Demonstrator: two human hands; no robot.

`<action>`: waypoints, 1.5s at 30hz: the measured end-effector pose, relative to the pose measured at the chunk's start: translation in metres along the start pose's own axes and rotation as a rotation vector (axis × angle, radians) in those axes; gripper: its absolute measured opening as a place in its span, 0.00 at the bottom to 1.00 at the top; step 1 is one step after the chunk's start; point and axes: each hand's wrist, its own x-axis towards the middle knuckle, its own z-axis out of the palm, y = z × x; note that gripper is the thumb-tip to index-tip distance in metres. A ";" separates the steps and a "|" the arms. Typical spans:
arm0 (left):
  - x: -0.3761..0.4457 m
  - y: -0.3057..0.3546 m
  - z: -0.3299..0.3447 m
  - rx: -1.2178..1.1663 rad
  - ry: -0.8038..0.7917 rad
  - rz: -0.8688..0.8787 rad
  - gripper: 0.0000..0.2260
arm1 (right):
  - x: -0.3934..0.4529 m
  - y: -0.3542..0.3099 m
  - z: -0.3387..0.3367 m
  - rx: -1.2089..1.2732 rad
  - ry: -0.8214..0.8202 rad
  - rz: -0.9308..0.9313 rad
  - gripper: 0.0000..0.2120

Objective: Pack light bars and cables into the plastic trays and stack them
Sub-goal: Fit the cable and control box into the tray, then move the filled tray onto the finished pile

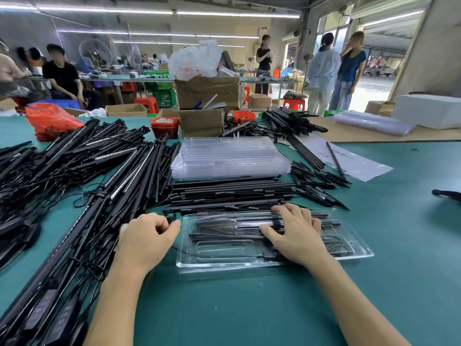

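Green tabletop (249, 308). We note a big heap of light bars (82, 176) with cables along its left edge. Mid-table, a stack of empty clear trays (229, 156); black rods (232, 193) lie in a row just in front of it. Near the front edge, one clear tray (249, 263) holding black bars. Our right hand (294, 233) presses flat on those bars, fingers straight. Our left hand (147, 236), curled, pinches a cable end (172, 218) beside the tray's left rim.
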 end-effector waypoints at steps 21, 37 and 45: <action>-0.003 0.003 -0.034 -1.347 -0.537 -0.133 0.35 | 0.000 0.002 0.003 0.001 0.076 0.046 0.29; -0.016 0.022 -0.055 -0.353 -0.770 -0.470 0.23 | -0.001 0.002 0.005 -0.009 0.086 0.024 0.29; 0.003 0.058 -0.054 -1.517 -0.733 -0.130 0.29 | -0.003 0.001 0.004 -0.017 0.067 0.029 0.29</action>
